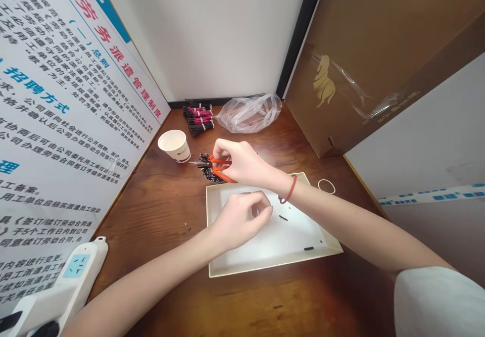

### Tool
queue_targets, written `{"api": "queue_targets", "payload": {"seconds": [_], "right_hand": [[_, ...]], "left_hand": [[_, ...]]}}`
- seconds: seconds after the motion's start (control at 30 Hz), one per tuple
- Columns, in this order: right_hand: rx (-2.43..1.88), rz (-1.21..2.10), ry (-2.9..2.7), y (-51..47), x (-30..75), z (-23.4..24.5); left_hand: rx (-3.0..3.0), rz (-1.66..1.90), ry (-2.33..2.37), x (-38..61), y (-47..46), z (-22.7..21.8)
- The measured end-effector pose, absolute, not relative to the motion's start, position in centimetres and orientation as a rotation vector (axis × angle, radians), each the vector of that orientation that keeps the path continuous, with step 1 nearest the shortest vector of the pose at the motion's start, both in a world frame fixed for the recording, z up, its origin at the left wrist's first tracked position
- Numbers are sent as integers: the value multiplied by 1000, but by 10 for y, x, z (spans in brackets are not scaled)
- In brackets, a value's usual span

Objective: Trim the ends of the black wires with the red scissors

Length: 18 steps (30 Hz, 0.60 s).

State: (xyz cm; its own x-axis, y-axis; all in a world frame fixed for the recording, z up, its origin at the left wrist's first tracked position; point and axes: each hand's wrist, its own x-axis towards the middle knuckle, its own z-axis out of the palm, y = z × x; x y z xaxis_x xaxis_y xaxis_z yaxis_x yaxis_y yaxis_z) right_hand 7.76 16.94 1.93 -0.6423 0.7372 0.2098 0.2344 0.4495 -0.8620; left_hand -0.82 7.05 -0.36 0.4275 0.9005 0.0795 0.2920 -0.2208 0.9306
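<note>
A person is working at a wooden worktop (151, 215) with two bare hands, the right hand (238, 162) clamped on one pair of orange-handled scissors (220, 167). Its metal blades are pointing left, just over a loose bunch of black wires (206, 171) lying beyond the far edge of one cream tray (273, 265). The left hand (240, 221) is hovering above the tray, its fingertips (267, 210) drawn close to the thumb; whether they are pinching anything is too small to tell. Two short black wire pieces (283, 218) and a few smaller specks are lying in the tray. One red bracelet (290, 189) is circling the right wrist. Nearby, one paper cup (174, 146) is standing left of the scissors, and about three pink-banded wire bundles (199, 117) are resting against the back wall beside one clear plastic bag (250, 113). One rubber band (326, 186) is lying right of the tray, one white power strip (76, 271) is sitting at the left edge, and one brown cardboard box (379, 49) is leaning in at right.
</note>
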Motion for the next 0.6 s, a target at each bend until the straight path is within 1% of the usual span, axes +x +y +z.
{"api": "queue_targets", "payload": {"seconds": [0.43,0.6], "right_hand": [[-721,1118,-2196,171,78,18],[-735,1083,-2072,172,87,27]], "left_hand": [[1747,773,1077,-8,71,-2],[1707,781,1127,-9,72,2]]}}
